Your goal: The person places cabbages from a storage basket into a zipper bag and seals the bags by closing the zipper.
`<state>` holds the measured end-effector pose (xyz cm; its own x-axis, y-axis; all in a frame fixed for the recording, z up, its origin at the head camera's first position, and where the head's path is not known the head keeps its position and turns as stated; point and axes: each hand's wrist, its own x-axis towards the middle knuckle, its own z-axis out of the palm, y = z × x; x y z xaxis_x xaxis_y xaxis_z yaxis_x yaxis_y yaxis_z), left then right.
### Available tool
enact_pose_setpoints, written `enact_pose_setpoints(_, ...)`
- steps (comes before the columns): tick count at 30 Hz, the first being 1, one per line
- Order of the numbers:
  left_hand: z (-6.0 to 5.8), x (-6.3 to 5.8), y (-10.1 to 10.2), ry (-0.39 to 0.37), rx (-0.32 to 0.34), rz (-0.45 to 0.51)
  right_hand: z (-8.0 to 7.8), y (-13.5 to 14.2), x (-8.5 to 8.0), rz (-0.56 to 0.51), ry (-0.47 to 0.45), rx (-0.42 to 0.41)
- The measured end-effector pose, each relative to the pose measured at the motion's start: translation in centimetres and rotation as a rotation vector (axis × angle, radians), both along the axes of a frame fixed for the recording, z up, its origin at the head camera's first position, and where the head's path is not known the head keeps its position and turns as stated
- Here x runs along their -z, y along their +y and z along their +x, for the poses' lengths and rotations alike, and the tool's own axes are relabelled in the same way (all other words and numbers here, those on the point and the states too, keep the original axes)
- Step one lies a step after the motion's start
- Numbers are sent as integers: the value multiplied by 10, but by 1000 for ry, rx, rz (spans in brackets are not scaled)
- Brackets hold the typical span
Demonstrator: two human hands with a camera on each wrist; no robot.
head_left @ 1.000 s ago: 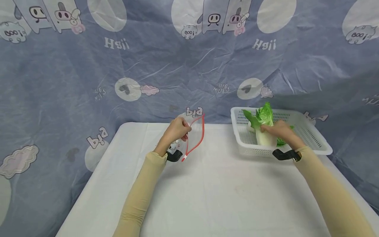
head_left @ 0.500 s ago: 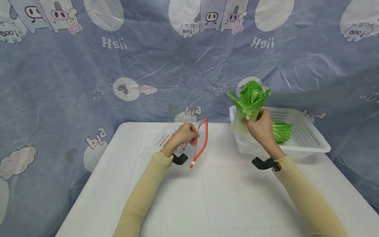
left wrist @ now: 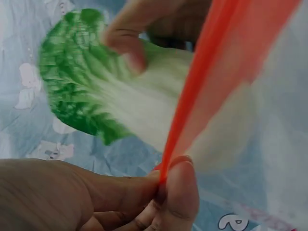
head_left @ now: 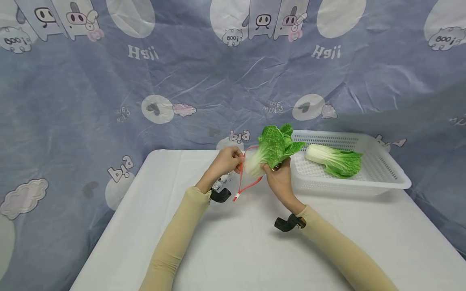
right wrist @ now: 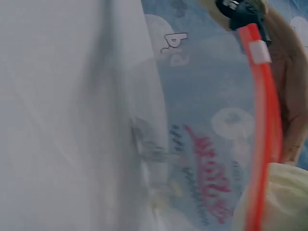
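Observation:
My left hand (head_left: pixel 225 161) pinches the red-edged mouth of a clear plastic zip bag (right wrist: pixel 207 178), which stands open. In the left wrist view, thumb and fingers squeeze the red edge (left wrist: pixel 190 91). My right hand (head_left: pixel 281 182) grips a napa cabbage (head_left: pixel 274 147) around its middle, green leaves to the upper right. Its white base points left into the bag's mouth; in the left wrist view the base shows through the clear plastic. Printed lettering marks the bag, whose body is partly hidden behind my left hand and wrist in the head view.
A white perforated basket (head_left: pixel 353 186) stands at the back right of the white-covered table (head_left: pixel 233 246). Another napa cabbage (head_left: pixel 336 161) lies on its side in it. A patterned blue-grey cloth (head_left: pixel 218 72) hangs behind the table.
My right hand has lifted the cabbage out of the basket and carried it left to the bag's mouth. My left hand has shifted slightly right, still pinching the bag's edge.

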<state>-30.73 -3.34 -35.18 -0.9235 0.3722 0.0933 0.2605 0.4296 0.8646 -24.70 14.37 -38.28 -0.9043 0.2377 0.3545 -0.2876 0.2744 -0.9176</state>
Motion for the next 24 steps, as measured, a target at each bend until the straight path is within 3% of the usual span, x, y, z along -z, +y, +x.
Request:
enact_pose_setpoints(3, 2, -3, -1, -9, -12, 37, 10, -6, 4, 89, -2, -69)
enact_pose_setpoints(5, 2, -4, -1, 6, -18, 23, 13, -6, 10, 133, 63, -132)
enact_pose_setpoints(9, 6, -6, -1, 49, -22, -49, 4, -1, 34, 148, 170, -276)
enact_pose_setpoints(11, 8, -8, -1, 41, -28, -47, -3, 4, 47, 187, 166, -358)
enact_pose_setpoints(15, 12, -10, -1, 49, -45, -32, -13, 11, 63, 342, 55, -543)
enact_pose_setpoints(17, 13, -11, 0, 82, -45, -36, -17, 13, 67, 446, 32, -574)
enact_pose_setpoints(21, 13, -9, 0, 140, -42, -59, -25, 16, 69, 499, 27, -564)
enact_pose_setpoints(24, 17, -10, 0, 130, -11, -93, -28, 18, 67, 537, 8, -551)
